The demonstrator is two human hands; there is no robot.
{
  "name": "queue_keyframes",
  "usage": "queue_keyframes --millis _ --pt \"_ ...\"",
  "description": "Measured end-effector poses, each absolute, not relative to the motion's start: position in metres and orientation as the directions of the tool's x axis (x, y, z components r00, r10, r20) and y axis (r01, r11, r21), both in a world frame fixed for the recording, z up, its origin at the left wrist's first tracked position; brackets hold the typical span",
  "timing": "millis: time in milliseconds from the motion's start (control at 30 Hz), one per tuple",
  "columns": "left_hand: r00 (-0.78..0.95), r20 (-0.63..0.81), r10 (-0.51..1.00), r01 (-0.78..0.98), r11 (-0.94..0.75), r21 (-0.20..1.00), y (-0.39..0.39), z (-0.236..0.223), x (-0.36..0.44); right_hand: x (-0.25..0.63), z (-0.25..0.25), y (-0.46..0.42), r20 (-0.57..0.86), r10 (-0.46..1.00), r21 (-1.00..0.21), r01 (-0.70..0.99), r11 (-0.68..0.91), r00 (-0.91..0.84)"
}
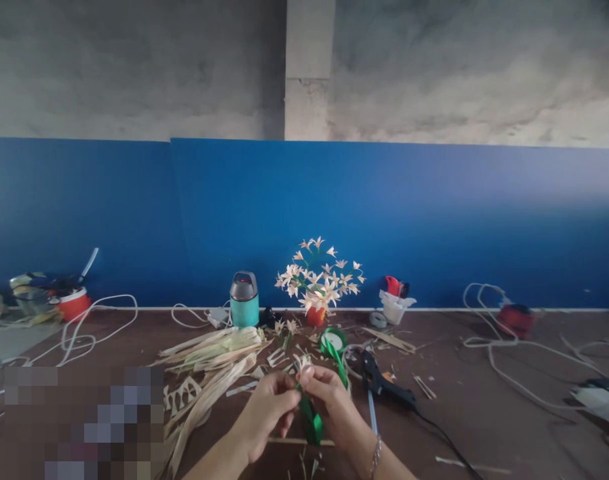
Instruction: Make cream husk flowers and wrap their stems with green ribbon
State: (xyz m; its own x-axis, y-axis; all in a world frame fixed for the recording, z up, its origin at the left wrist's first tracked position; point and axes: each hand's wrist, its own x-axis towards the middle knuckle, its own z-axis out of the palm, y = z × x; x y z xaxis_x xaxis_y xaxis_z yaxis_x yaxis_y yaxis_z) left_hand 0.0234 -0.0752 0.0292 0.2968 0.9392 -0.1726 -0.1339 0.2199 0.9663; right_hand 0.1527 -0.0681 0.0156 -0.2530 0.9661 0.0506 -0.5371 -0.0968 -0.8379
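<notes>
My left hand (270, 405) and my right hand (337, 402) meet low in the middle of the head view, fingers pinched around a small pale husk flower (301, 362). The flower's base and stem are mostly hidden by the fingers. Green ribbon (312, 421) hangs in a loop between and below the hands. A strip of it also runs up behind my right hand to a ribbon roll (333, 341). Two loose flowers (285, 327) with green stems lie just beyond. A black glue gun (384, 383) with a glue stick rests to the right of my right hand.
Dried husks (219, 353) are spread on the left of the brown table (484, 427). Behind stand a teal-grey container (244, 300), a red pot (315, 315) of husk flowers and a white cup (394, 308). White cables (492, 343) trail at both sides; scraps lie around.
</notes>
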Motion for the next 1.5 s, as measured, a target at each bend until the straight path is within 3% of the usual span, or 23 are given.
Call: queue_keyframes --millis 233,367,500,633,733,967,1133,1333,1500 --pt "0.144 -0.045 0.989 0.204 0.015 0.979 -0.076 0.025 0.027 0.149 0.002 -0.064 0.112 0.989 -0.894 -0.444 0.057 -0.099" --pt "0.139 0.076 0.987 0.213 -0.105 0.971 -0.078 0.026 0.027 0.149 0.001 -0.063 0.129 0.991 -0.912 -0.394 0.109 -0.024" --pt "0.210 -0.081 0.974 -0.012 0.086 0.996 -0.075 0.027 0.026 0.152 0.005 -0.063 0.107 0.990 -0.904 -0.423 0.059 -0.091" --pt "0.373 -0.194 0.908 -0.273 0.307 0.912 -0.073 0.029 0.022 0.158 0.012 -0.065 0.056 0.960 -0.881 -0.466 -0.082 -0.274" --pt "0.428 -0.256 0.867 -0.277 0.395 0.876 -0.074 0.030 0.021 0.160 0.012 -0.064 0.061 0.945 -0.884 -0.457 -0.098 -0.321" --pt "0.418 -0.181 0.890 -0.175 0.274 0.946 -0.071 0.031 0.018 0.158 0.003 -0.058 0.141 0.970 -0.929 -0.366 0.061 -0.196" --pt "0.514 -0.268 0.815 -0.233 0.433 0.871 -0.070 0.033 0.010 0.157 0.009 -0.059 0.182 0.947 -0.967 -0.220 0.125 -0.263" --pt "0.492 -0.376 0.785 -0.314 0.563 0.765 -0.069 0.028 0.011 0.158 0.012 -0.060 0.226 0.937 -0.966 -0.185 0.180 -0.268" --pt "0.519 -0.379 0.766 -0.348 0.594 0.725 -0.064 0.023 0.011 0.160 0.011 -0.059 0.237 0.937 -0.965 -0.175 0.196 -0.258"
